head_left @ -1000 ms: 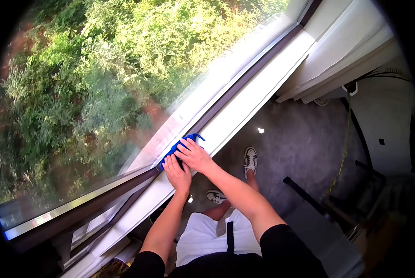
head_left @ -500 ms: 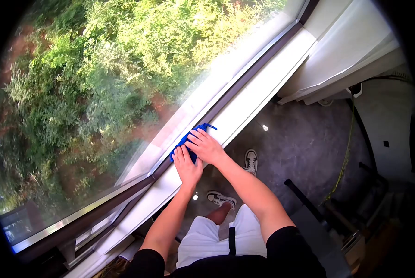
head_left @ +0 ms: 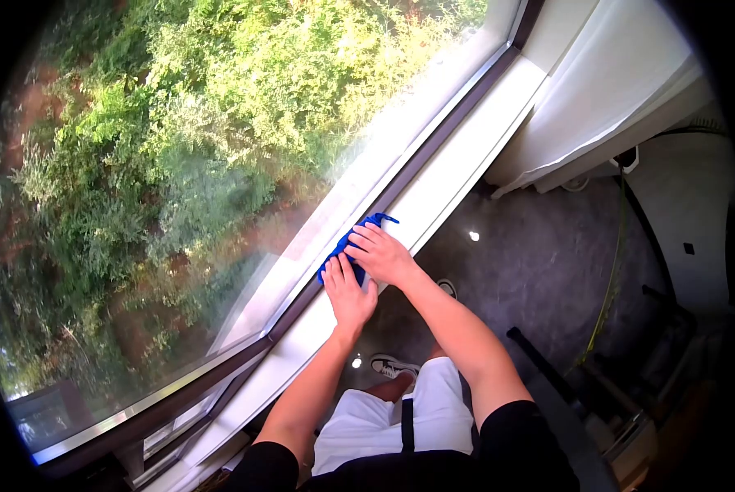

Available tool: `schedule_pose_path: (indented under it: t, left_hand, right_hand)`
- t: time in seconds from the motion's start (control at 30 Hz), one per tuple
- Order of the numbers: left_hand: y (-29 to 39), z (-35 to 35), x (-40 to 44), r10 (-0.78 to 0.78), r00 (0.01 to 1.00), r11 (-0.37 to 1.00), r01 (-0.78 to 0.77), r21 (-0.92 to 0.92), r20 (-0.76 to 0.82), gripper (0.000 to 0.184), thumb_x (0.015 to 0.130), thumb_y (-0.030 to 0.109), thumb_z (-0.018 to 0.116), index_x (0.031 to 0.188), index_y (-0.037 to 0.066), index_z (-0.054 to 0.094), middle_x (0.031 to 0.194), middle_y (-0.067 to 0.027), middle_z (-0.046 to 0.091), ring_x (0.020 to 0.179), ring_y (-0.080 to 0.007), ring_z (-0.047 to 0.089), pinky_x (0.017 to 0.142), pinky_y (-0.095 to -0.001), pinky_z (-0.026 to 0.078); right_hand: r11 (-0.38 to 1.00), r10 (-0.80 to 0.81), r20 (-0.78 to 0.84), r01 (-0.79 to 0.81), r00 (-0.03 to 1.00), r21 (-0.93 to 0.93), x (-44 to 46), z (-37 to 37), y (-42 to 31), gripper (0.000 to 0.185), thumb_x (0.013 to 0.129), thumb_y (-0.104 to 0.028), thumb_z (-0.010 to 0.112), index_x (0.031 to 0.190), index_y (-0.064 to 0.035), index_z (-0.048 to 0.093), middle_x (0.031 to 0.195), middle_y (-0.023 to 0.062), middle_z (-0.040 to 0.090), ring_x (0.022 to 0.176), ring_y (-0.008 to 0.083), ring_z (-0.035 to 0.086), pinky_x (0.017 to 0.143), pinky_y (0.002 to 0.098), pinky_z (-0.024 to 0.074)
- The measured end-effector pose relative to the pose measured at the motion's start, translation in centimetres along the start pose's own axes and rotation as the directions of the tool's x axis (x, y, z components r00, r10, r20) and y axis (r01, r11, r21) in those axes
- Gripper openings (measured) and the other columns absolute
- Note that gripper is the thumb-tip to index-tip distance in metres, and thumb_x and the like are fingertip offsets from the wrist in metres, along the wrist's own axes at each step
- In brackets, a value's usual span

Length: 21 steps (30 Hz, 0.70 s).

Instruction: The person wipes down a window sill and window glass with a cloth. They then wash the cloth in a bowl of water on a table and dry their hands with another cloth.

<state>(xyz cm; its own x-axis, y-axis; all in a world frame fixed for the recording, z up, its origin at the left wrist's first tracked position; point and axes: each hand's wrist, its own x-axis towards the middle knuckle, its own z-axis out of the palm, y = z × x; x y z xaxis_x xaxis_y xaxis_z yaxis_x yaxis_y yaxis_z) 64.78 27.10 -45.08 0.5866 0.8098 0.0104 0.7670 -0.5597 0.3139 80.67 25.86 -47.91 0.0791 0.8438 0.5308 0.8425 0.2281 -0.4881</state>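
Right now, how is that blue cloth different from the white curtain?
The blue cloth is small and bunched up, while the white curtain is big and hangs in folds. The cloth lies under the left hand and right hand; neither touches the curtain. The cloth is vivid blue, the curtain white. Both look like fabric.

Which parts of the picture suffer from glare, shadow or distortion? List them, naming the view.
Head view: daylight nearly bleaches the white sill; head view: small bright spots glint on the grey floor; head view: the lower right sinks into shadow, details unclear; head view: black rounded corners suggest a wide-angle lens; head view: the blue cloth stays distinct.
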Motion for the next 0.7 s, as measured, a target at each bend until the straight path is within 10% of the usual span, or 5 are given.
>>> schedule_pose_path:
  t: [0.7]
  left_hand:
    - [10.1, 3.7, 8.3, 0.019, 0.998, 1.0, -0.02, 0.023, 0.066, 0.097, 0.081, 0.033, 0.074, 0.153, -0.01, 0.026, 0.153, -0.035, 0.032, 0.146, -0.0493, 0.028, 0.123, -0.058, 0.016]
  right_hand:
    - [0.998, 0.007, -0.021, -0.006, 1.0, 0.063, 1.2, -6.8, 12.1, 0.026, 0.081, -0.014, 0.067, 0.107, -0.0107, 0.067, 0.122, 0.0059, 0.062, 0.127, 0.0256, 0.055, 0.115, 0.0434, 0.0409]
